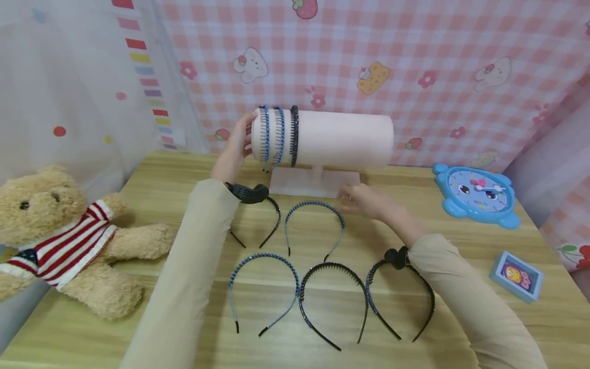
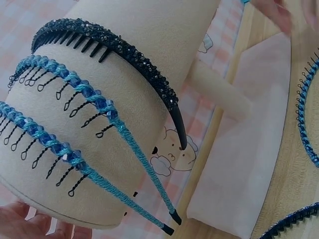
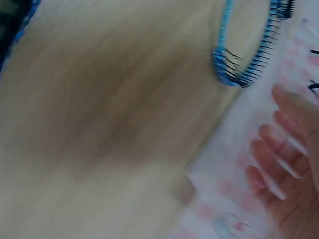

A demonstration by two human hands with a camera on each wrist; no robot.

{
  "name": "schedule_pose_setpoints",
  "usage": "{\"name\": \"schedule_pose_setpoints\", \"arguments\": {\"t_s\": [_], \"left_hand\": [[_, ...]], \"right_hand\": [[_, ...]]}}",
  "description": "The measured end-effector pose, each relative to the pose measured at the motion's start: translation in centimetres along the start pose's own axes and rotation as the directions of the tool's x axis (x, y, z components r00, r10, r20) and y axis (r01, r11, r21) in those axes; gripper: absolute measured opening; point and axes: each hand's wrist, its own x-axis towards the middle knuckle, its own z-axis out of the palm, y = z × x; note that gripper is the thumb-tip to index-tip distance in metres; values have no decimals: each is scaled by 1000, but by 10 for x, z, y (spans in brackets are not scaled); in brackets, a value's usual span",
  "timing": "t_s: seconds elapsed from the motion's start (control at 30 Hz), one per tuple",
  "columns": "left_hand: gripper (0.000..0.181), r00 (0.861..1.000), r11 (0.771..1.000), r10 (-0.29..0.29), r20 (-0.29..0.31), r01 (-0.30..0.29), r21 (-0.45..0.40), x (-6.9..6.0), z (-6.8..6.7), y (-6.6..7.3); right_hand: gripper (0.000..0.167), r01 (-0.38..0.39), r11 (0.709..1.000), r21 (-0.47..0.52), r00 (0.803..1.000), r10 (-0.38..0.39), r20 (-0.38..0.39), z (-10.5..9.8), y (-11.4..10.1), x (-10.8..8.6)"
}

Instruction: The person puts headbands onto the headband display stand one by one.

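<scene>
A pale headband stand (image 1: 345, 138), a padded roll on a post and flat base, stands at the back. Two blue beaded headbands (image 2: 55, 139) and a glittery black headband (image 2: 114, 47) sit round its left part. My left hand (image 1: 237, 141) holds the roll's left end; its fingertips are partly hidden at the rim. Low by the right front of the stand's base is my right hand (image 1: 361, 201), its fingers loosely bent with nothing between them. Just left of it lies a blue headband (image 1: 315, 203) on the table.
Nearer the front lie another blue headband (image 1: 265, 255), a black headband (image 1: 332, 265) and a dark headband (image 1: 428, 287). One more dark headband (image 1: 276, 207) lies by the left wrist. A teddy bear (image 1: 87, 236) sits left; a blue clock (image 1: 479, 192) and small blue box (image 1: 516, 277) lie right.
</scene>
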Motion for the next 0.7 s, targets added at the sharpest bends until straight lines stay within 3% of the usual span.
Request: {"name": "schedule_pose_setpoints", "arguments": {"t_s": [0.07, 0.23, 0.4, 0.5, 0.53, 0.6, 0.7], "left_hand": [[27, 1000, 1000, 3, 17, -3, -2, 0, -1, 1], [32, 1000, 1000, 4, 29, -4, -2, -1, -1, 2], [30, 999, 1000, 23, 28, -23, -2, -1, 2, 0], [26, 1000, 1000, 21, 16, -21, -14, -1, 2, 0], [25, 1000, 1000, 20, 10, -20, -18, -1, 1, 0], [24, 1000, 1000, 15, 2, -15, -19, -2, 1, 0], [23, 1000, 1000, 12, -9, -12, -20, -2, 0, 1]], "right_hand": [[29, -131, 986, 101, 988, 122, 91, 9, 2, 4], [23, -257, 954, 154, 957, 230, 176, 23, 3, 13], [14, -316, 940, 130, 944, 297, 146, 16, 3, 7], [11, -352, 913, 207, 934, 329, 136, 3, 11, -1], [12, -376, 892, 250, 926, 350, 143, -3, 14, -5], [15, -445, 821, 357, 896, 410, 173, -16, 22, -15], [27, -550, 675, 492, 831, 505, 234, -36, 32, -33]]}}
